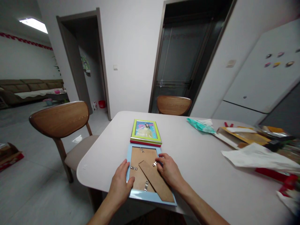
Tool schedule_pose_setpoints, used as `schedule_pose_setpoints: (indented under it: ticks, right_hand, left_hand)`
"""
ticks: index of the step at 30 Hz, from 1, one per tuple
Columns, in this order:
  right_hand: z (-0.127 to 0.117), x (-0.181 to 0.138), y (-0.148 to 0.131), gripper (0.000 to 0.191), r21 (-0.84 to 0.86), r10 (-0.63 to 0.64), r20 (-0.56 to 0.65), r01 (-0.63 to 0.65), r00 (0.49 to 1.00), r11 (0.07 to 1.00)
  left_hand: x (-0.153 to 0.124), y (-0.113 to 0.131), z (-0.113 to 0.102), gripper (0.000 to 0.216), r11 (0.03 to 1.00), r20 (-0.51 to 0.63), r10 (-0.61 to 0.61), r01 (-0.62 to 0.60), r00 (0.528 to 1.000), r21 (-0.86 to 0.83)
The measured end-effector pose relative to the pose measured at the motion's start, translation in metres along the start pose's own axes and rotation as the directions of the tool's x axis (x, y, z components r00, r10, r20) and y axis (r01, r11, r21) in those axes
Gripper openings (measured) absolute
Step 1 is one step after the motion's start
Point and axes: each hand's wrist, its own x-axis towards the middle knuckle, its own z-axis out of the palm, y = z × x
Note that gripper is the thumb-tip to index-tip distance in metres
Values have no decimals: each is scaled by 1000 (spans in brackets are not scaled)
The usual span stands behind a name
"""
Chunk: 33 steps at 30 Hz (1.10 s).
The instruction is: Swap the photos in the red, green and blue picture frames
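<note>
A light-blue picture frame (145, 195) lies face down at the table's near edge, its brown backing board (137, 156) showing. Small metal clips sit along all sides of the backing, and a brown stand leg (156, 181) runs diagonally across it. My left hand (120, 181) grips the frame's left edge, with the thumb on the near left corner area. At the right side, my right hand (169, 168) has its fingers curled at the edge, touching the right metal clip (155, 163). Just beyond lies a green picture frame (132, 132) with a picture of a figure in a pale dress, stacked on a red one (145, 144).
On the white table (187, 162), a teal plastic wrapper (201, 126), white paper (257, 156) and opened packaging (248, 137) crowd the right side. One wooden chair (61, 118) stands at the left, another (174, 105) at the far side.
</note>
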Motion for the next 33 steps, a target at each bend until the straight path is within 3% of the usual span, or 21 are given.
schedule_pose_setpoints:
  ticks: [5,10,16,27,33]
  right_hand:
    - [-2,6,-11,26,-106,-35,-18,33,999,994]
    - [14,32,-35,25,-118,-107,30,110,994,987]
    - [34,51,-44,25,-130,-47,11,48,999,990]
    - [20,42,-53,29,-78,-58,18,59,998,995]
    - [14,9,-76,16,65,-278,127,272,952,960]
  left_hand:
    - [-4,-3,2,49,997,-52,-12,8,999,-75]
    - [-3,-4,4,50,995,-53,8,-13,999,-103]
    - [-4,-5,4,48,997,-27,18,-20,999,-81]
    - [-4,-7,7,46,994,-97,25,-36,995,-106]
    - [-5,-6,7,45,993,-99,18,-30,995,-118]
